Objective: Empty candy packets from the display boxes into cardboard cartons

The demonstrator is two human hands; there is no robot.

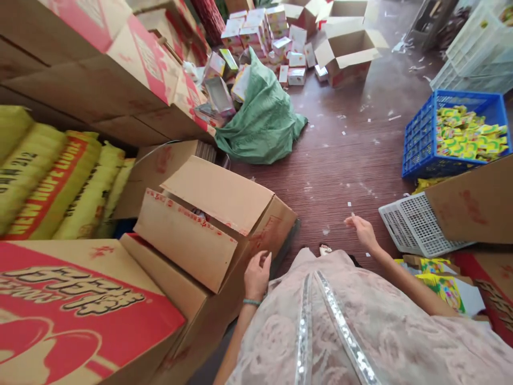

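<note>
My left hand (256, 275), with a green band at the wrist, hangs beside the right side of a cardboard box (236, 256). Its fingers are loosely curled and apart, and nothing shows in them. The box's top flaps (218, 195) stand partly raised, with a narrow gap between them; its contents are mostly hidden. Over the brown floor (332, 176), my right hand (363, 230) reaches forward with loosely bent fingers, holding nothing that I can make out. A white plastic basket (417, 224) lies tilted to the right of that hand.
A green sack (266, 117) lies ahead, near many small boxes (256, 32) and an open carton (350, 53). On the right, a blue crate (420, 133) holds yellow packets (468, 133). A red printed carton (80, 315) and yellow sacks (52, 182) are at left.
</note>
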